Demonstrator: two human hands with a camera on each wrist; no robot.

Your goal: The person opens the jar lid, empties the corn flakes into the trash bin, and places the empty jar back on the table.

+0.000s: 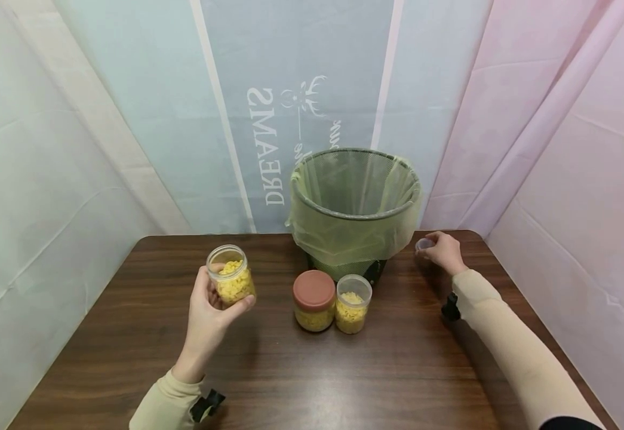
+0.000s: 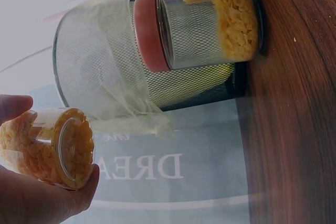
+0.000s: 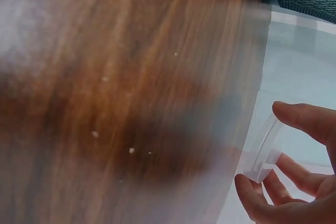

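Note:
My left hand point(image 1: 206, 313) grips a clear open jar point(image 1: 233, 280) partly filled with yellow flakes, raised over the left of the table and slightly tilted. In the left wrist view the jar's base point(image 2: 76, 148) faces the camera, thumb and fingers around its side. Far to the right, my right hand point(image 1: 445, 251) pinches a small translucent lid point(image 1: 424, 244) by its edge; the right wrist view shows the lid point(image 3: 262, 148) between thumb and fingertips, above the table. At the table's middle stand a jar with a reddish-brown lid point(image 1: 314, 291) and a lidless clear container point(image 1: 353, 304) of yellow flakes, side by side.
Behind the two containers stands a dark mesh bin point(image 1: 354, 212) lined with a pale green bag. The brown wooden table point(image 1: 312, 382) ends against hanging printed curtains point(image 1: 150, 101). Small pale crumbs point(image 3: 132, 150) dot the tabletop in the right wrist view.

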